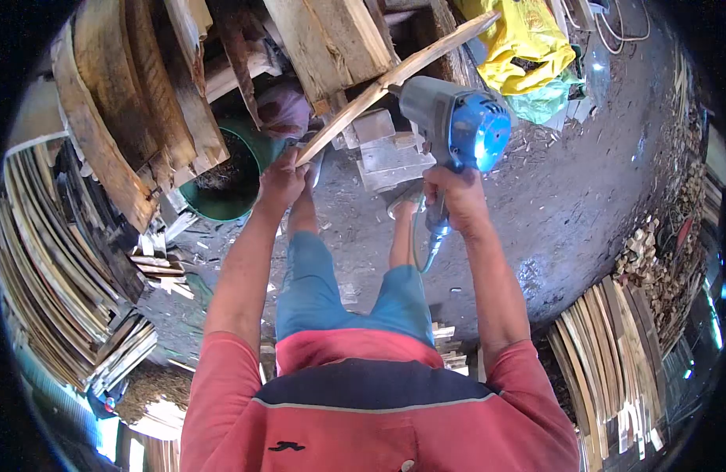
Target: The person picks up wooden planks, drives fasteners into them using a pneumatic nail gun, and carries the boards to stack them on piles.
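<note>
My left hand (283, 182) is closed around the lower end of a long narrow wooden strip (394, 76), which slants up to the right across the stacked planks. In my right hand (457, 195) is the handle of a pistol-grip air tool (435, 110) with a grey body and a blue rear cap. A thin hose (424, 259) joins the bottom of its handle. The tool's nose points left at the strip's middle, touching or very near it. Exactly which kind of air tool it is, I cannot tell.
Thick planks (331, 39) are piled ahead. Beside my left hand stands a green bucket (257, 161) with dark debris inside. A yellow bag (524, 43) lies at upper right. Wood blocks (390, 153) sit near my feet. Stacked strips (44, 252) line the left; more slats (611, 354) lie right.
</note>
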`<control>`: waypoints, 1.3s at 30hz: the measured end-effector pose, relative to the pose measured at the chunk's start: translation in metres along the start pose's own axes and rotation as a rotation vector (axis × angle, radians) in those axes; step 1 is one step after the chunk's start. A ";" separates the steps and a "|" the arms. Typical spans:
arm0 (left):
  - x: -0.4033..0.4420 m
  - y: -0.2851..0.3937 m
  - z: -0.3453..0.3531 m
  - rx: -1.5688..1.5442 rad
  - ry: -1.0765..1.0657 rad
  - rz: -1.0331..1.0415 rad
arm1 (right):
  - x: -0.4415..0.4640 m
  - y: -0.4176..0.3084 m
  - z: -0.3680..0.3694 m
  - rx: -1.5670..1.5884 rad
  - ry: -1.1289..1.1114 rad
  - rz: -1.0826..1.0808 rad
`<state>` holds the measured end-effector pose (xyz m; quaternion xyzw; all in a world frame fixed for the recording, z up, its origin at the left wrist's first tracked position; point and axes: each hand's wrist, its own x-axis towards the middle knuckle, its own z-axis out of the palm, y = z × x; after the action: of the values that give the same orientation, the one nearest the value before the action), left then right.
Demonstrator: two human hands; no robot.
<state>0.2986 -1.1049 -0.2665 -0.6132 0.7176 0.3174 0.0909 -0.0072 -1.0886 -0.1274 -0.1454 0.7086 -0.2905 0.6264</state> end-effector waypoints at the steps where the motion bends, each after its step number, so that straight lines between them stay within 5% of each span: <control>1: 0.000 0.001 -0.001 0.020 -0.010 0.001 | -0.002 -0.002 0.001 0.026 0.012 0.027; 17: -0.004 0.008 0.002 -0.014 0.073 0.004 | -0.010 -0.017 0.011 0.082 0.046 0.018; 33: -0.003 0.014 -0.001 -0.043 -0.122 -0.143 | 0.000 -0.014 -0.001 0.079 0.016 0.056; 39: -0.004 0.013 -0.001 0.012 0.037 -0.099 | 0.020 -0.003 0.004 0.154 -0.042 0.115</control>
<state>0.2872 -1.1019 -0.2589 -0.6532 0.6898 0.2968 0.0969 -0.0070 -1.1030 -0.1420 -0.0619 0.6783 -0.3043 0.6660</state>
